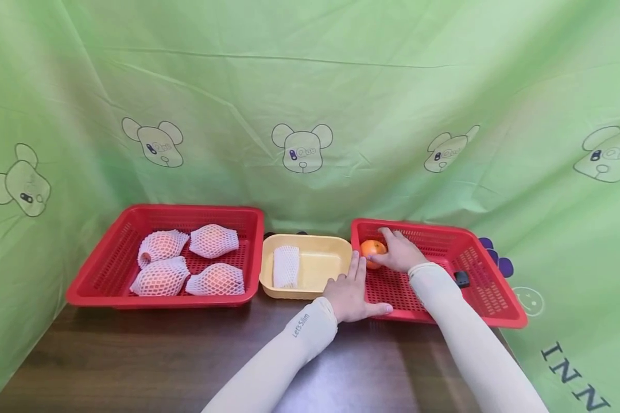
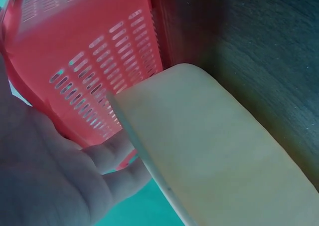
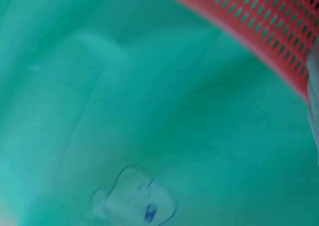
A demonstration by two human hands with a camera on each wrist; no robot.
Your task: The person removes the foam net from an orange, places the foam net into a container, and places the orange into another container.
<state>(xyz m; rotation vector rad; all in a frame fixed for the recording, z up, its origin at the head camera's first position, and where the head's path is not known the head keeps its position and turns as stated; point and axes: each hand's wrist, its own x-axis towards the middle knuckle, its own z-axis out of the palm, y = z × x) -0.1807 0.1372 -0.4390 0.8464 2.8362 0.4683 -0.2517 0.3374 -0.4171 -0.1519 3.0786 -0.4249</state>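
Observation:
In the head view, an orange lies in the left end of the right red basket. My right hand reaches into that basket, thumb in front of the orange and fingers behind it, holding it. With fingers straight, my left hand lies over the basket's near left corner, beside the yellow tray. A white foam net sleeve lies flat in the tray. The left wrist view shows my left fingers next to the tray's rim. The right wrist view shows neither the orange nor my fingers.
A left red basket carries several fruits in foam nets. A small black object sits in the right basket. Purple round things show behind it. Green curtain hangs behind the brown table.

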